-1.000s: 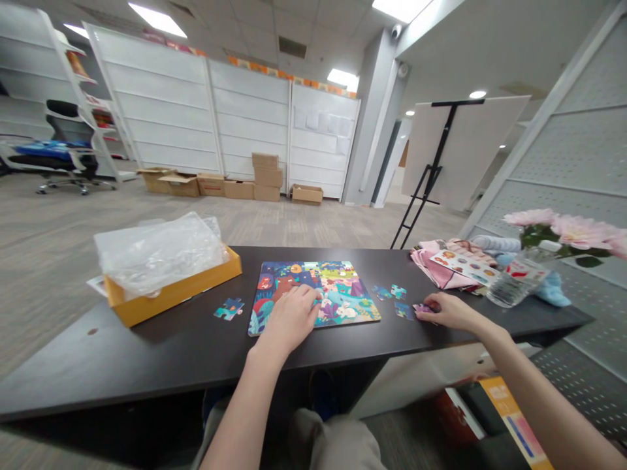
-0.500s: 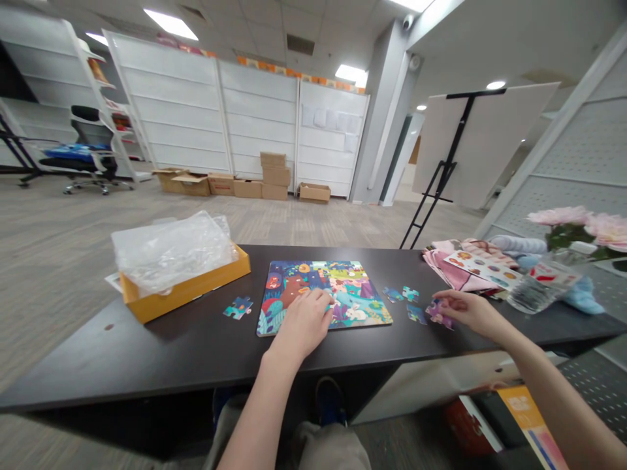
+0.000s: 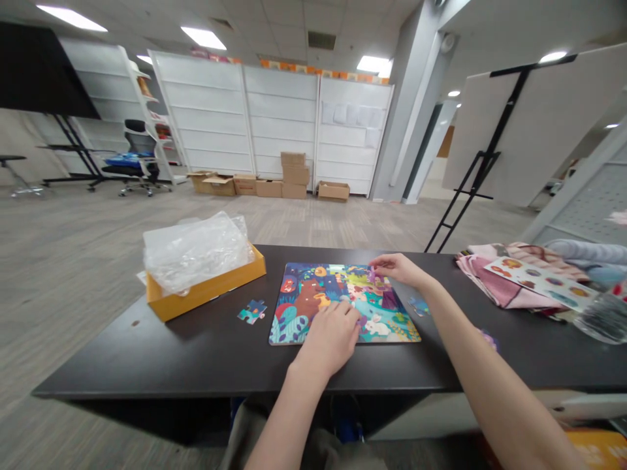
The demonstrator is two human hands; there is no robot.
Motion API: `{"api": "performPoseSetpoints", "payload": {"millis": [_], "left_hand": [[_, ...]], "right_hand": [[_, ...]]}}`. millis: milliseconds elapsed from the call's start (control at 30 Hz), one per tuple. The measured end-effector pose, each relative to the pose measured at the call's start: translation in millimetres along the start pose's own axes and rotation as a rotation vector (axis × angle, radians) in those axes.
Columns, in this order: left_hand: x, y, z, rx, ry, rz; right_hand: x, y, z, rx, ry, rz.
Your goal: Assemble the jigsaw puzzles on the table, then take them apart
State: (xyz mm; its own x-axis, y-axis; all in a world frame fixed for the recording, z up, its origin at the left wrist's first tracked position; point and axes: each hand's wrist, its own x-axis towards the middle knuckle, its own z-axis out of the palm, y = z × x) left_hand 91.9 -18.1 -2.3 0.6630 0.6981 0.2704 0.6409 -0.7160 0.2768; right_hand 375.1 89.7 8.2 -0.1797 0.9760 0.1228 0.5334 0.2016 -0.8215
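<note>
A colourful jigsaw puzzle board (image 3: 313, 307) lies in the middle of the black table (image 3: 206, 352). My left hand (image 3: 332, 336) rests flat on the board's near edge, fingers stretched out, holding nothing. My right hand (image 3: 398, 268) reaches over the board's far right corner. Its fingers pinch a small purple puzzle piece (image 3: 373, 275) against the picture. One loose blue piece (image 3: 253, 311) lies left of the board. Another loose piece (image 3: 419, 305) lies just right of it, by my right forearm. A purple piece (image 3: 490, 339) shows beyond that forearm.
A yellow box tray (image 3: 206, 295) with a crumpled clear plastic bag (image 3: 196, 251) stands at the table's left. Pink cloth with a sticker sheet (image 3: 533, 282) and a clear bottle (image 3: 602, 318) sit at the right. An easel (image 3: 470, 176) stands behind the table.
My right hand lifted a purple piece from the table at the right and carried it left onto the board's far right corner. The left hand stayed on the board; the view swung right.
</note>
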Motion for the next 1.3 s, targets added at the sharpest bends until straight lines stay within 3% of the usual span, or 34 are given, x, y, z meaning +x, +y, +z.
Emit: {"api": "performPoseSetpoints", "payload": {"millis": [167, 433, 667, 833, 1300], "left_hand": [[0, -2, 1, -0.014, -0.012, -0.011], [4, 1, -1, -0.04, 0.007, -0.011], [3, 3, -1, -0.037, 0.015, -0.011], [-1, -2, -4, -0.039, 0.021, -0.017], [-8, -9, -5, -0.009, 0.04, -0.035]], "right_hand": [[-2, 16, 9, 0.014, -0.035, 0.039], [-2, 19, 19, -0.065, 0.015, -0.026], [-10, 15, 21, -0.411, 0.047, -0.133], [-12, 15, 21, -0.529, 0.043, -0.167], [-12, 21, 17, -0.562, 0.071, -0.155]]}}
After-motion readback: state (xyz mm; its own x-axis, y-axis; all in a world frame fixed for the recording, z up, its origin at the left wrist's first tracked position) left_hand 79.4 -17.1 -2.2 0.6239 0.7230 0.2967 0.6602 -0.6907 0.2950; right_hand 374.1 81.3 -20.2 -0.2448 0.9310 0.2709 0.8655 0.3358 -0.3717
